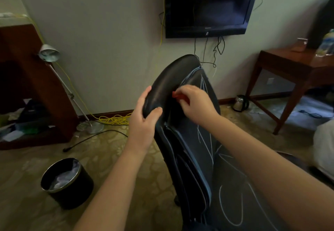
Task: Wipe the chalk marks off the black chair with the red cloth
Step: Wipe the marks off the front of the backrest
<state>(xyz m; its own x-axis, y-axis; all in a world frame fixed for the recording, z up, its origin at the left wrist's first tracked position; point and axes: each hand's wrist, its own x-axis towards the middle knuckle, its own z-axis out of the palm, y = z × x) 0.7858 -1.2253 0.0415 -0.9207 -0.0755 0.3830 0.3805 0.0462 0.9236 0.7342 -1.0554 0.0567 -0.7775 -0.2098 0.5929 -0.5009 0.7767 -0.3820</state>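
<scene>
The black chair [188, 146] stands in front of me, its padded headrest tilted toward the left. White chalk marks [207, 140] run in lines and loops down the backrest. My left hand [144, 118] grips the headrest's lower left end, thumb wrapped over the front. My right hand [194, 102] presses the red cloth [178, 96] against the backrest just under the headrest. Only a small red corner of the cloth shows past my fingers.
A black waste bin [66, 183] with a liner stands on the carpet at lower left. A floor lamp [54, 64] leans by a wooden cabinet [36, 86]. Yellow cable [115, 118] lies coiled along the wall. A TV [209, 6] hangs above; a wooden table [292, 68] and kettle [240, 102] stand right.
</scene>
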